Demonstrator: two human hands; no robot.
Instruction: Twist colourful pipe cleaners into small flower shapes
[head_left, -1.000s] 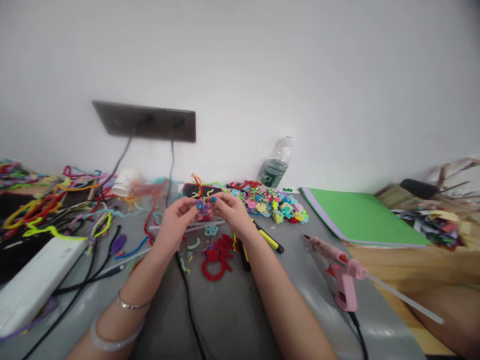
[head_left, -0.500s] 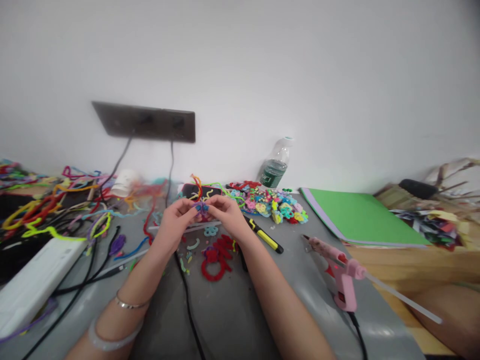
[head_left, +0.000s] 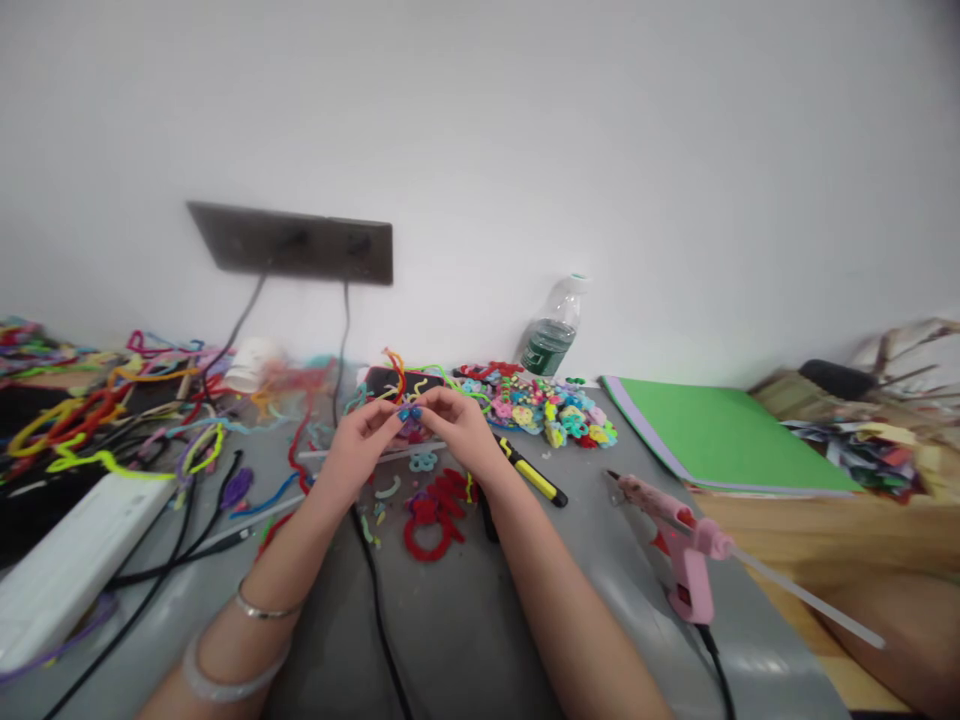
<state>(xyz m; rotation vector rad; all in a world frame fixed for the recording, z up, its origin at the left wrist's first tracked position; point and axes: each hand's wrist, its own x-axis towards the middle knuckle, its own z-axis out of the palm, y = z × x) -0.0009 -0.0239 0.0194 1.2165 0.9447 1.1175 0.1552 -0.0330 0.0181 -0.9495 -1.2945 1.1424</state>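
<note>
Head view, from the left: a tangle of coloured pipe cleaners [head_left: 71,418] covers the far edge of the worktop [head_left: 450,650], and a yellow-green strand lies across the end of a white box [head_left: 82,565]. Black cables run beside the box, near a purple tuft [head_left: 238,488]. A white cup [head_left: 251,366] lies tipped among the strands, under a dark socket panel [head_left: 292,243] on the wall.

Next comes the left hand [head_left: 363,442], its fingers curled and the thumb pressed inward, pinching a small purple piece [head_left: 412,427] from its side. The piece sits between the two hands, above the worktop, mostly hidden by the fingertips, so its exact shape cannot be told. Below it lie a pale stick [head_left: 409,453], a light blue flower [head_left: 422,462] and a red ring [head_left: 427,541] with a zigzag red strip beside it.

The right hand [head_left: 463,432] grips the same piece between thumb and bent fingers; the two thumb tips, with blue nails, almost meet or touch.

Past that hand are a yellow and black cutter [head_left: 538,474], a heap of small flowers [head_left: 555,408] and a bottle [head_left: 553,328] tilted near the wall. Further right, a green sheet [head_left: 720,430] lies flat, with a pink glue gun [head_left: 686,560] on its side in front of it.
</note>
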